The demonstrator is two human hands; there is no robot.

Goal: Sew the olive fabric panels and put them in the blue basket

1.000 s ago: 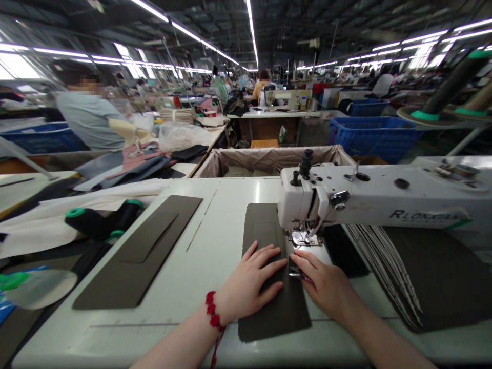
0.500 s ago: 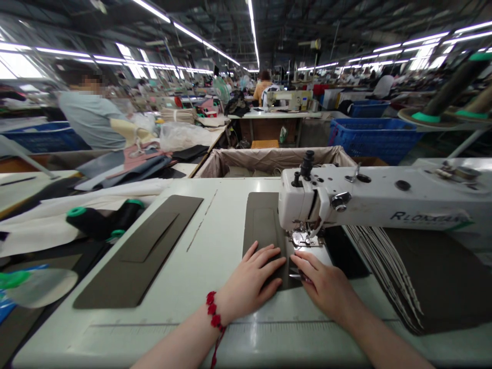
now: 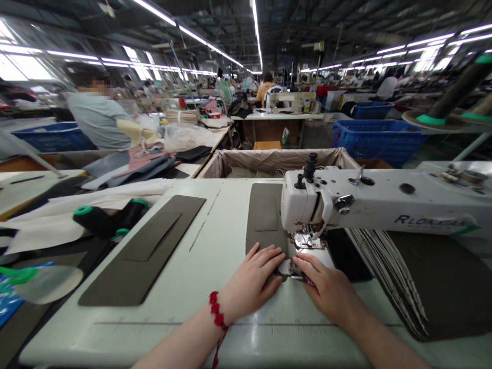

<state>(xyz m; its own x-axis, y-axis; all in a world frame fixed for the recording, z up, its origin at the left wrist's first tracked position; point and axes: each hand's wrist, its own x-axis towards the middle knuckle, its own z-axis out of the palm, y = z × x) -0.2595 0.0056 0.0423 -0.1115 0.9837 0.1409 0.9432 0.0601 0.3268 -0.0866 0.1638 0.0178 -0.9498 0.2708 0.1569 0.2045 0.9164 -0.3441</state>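
Observation:
My left hand [image 3: 255, 274] lies flat with outstretched fingers on the near end of a dark olive-grey panel [image 3: 265, 212], which has a smaller rectangular piece on it. The panel's right edge runs beside the presser foot [image 3: 306, 240] of a white sewing machine [image 3: 369, 197]. My right hand [image 3: 326, 279] is curled just in front of the needle plate, fingertips near the panel's edge. Small scissors [image 3: 296, 277] show as narrow metal blades under its fingers; their handle is mostly hidden in the palm.
Another such panel [image 3: 144, 251] lies on the table at left. Stacked panels [image 3: 434, 277] lie under the machine arm at right. Black thread cones [image 3: 94, 221] and fabric are at far left. Behind the table stands a cloth-lined bin [image 3: 277, 156]. A co-worker [image 3: 98, 115] sits at back left.
The panel has slid away from me along the presser foot, and its near edge now lies mostly under my left hand. Both hands have stayed nearly in place; the view has shifted slightly.

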